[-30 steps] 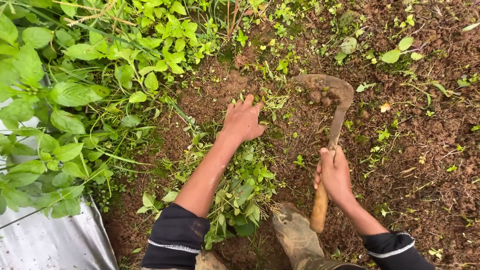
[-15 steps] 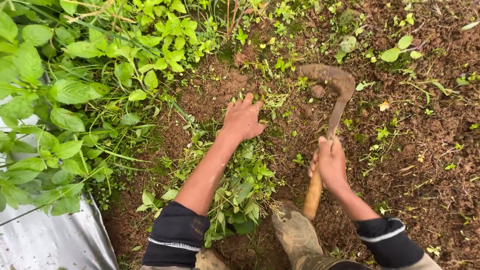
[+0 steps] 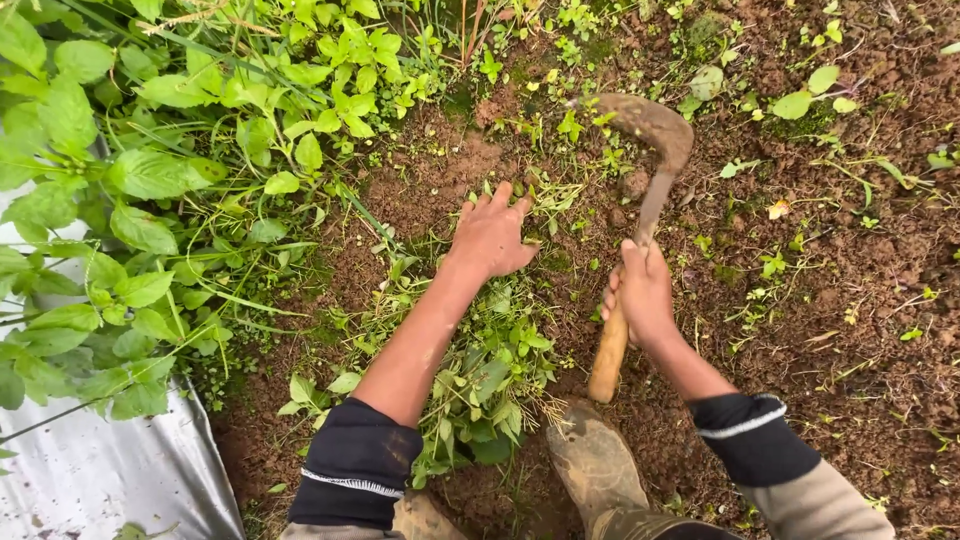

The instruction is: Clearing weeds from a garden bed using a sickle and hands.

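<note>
Seen from above, reddish-brown soil (image 3: pixel 850 330) fills most of the ground, scattered with small green seedlings. A dense bank of broad-leaved plants (image 3: pixel 150 180) crowds the upper left, and a sheet of silvery plastic (image 3: pixel 90 470) lies at the lower left beneath them. A heap of uprooted weeds (image 3: pixel 480 370) lies in the middle, between the person's forearms.

The left hand (image 3: pixel 492 238) is spread open, fingers splayed and palm down, pressing on loose weeds and soil just beyond the heap. The right hand (image 3: pixel 640 290) is closed in a fist around the wooden handle of a sickle (image 3: pixel 650 170). The handle's butt pokes out below the fist; the curved, soil-caked blade arcs up and to the left over the ground, near the left hand's fingertips but apart from them.

A muddy boot (image 3: pixel 592 462) stands at the bottom edge, just below the handle's end.
</note>
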